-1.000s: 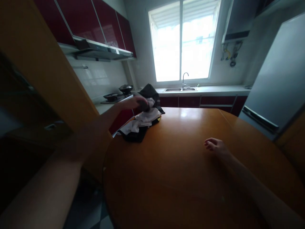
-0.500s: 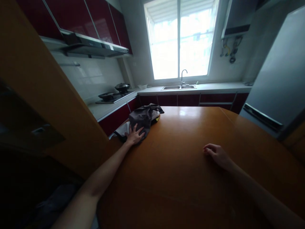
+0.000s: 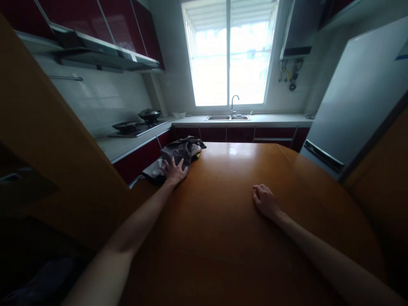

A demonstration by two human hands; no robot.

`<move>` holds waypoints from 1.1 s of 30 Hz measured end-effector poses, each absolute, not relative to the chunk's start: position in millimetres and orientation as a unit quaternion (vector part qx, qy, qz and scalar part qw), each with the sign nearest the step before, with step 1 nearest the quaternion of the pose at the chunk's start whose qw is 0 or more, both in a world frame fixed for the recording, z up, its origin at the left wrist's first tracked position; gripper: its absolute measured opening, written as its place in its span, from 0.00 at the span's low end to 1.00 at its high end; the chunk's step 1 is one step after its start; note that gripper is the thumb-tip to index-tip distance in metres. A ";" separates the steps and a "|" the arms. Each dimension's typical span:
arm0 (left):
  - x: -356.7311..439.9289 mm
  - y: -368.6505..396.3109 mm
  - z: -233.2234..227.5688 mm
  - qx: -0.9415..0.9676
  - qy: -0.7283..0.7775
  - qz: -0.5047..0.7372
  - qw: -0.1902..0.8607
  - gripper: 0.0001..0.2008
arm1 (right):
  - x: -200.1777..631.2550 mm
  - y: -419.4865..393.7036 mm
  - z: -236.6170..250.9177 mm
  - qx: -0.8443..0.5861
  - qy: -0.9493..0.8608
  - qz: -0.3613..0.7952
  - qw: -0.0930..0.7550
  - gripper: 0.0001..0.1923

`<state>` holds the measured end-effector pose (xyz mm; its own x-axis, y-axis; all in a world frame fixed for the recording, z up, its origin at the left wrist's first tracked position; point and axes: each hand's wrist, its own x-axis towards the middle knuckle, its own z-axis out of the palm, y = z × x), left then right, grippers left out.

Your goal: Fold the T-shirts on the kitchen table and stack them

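Note:
At the far left of the wooden table lies a crumpled heap of clothes, dark grey on top, with white, black and a bit of yellow cloth showing at its sides. My left hand rests on the near side of the heap, palm down and fingers spread, gripping nothing that I can see. Further right, my right hand lies on the bare tabletop, apart from the clothes. Its fingers are loosely bent and a little apart, with nothing visible in them.
Beyond the table runs a counter with a sink under the window. Pans stand on the stove at left, below a range hood. A fridge stands at right, and a wooden panel rises close on my left.
My view has turned slightly to the right. My right hand has moved from a loose curl to lying flatter on the table. My left hand stays spread on the clothes.

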<state>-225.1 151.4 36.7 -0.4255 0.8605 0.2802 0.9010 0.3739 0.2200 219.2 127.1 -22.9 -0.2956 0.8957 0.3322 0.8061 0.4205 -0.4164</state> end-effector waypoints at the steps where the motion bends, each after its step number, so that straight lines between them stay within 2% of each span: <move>1: -204.6 150.0 35.6 -0.550 -0.812 -0.177 0.084 0.34 | 213.8 131.8 -21.2 -0.531 -0.806 0.068 0.255 0.18; 3: -154.9 146.4 27.2 -0.607 -0.770 -0.171 0.094 0.33 | 202.2 143.5 -18.2 -0.544 -0.806 0.053 0.228 0.23; 7: -59.5 138.2 -2.2 -0.677 -0.725 -0.126 -0.018 0.34 | 186.6 163.8 -15.8 -0.558 -0.810 0.084 0.159 0.31; 10: -27.0 135.5 -15.8 -0.735 -0.669 -0.103 -0.038 0.32 | 186.4 168.4 -17.4 -0.543 -0.823 0.107 0.128 0.33; 14: -30.4 135.4 -16.8 -0.774 -0.626 -0.088 -0.033 0.29 | 190.7 167.1 -19.2 -0.533 -0.827 0.113 0.137 0.32; 33: -36.8 136.3 -16.9 -0.788 -0.609 -0.087 -0.029 0.27 | 193.6 166.3 -16.0 -0.531 -0.830 0.108 0.133 0.31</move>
<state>-36.8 136.3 -16.9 0.2426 0.9649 0.1005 0.9547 -0.2558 0.1519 193.6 166.3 -16.0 -0.4012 0.9098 0.1064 0.8519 0.4132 -0.3216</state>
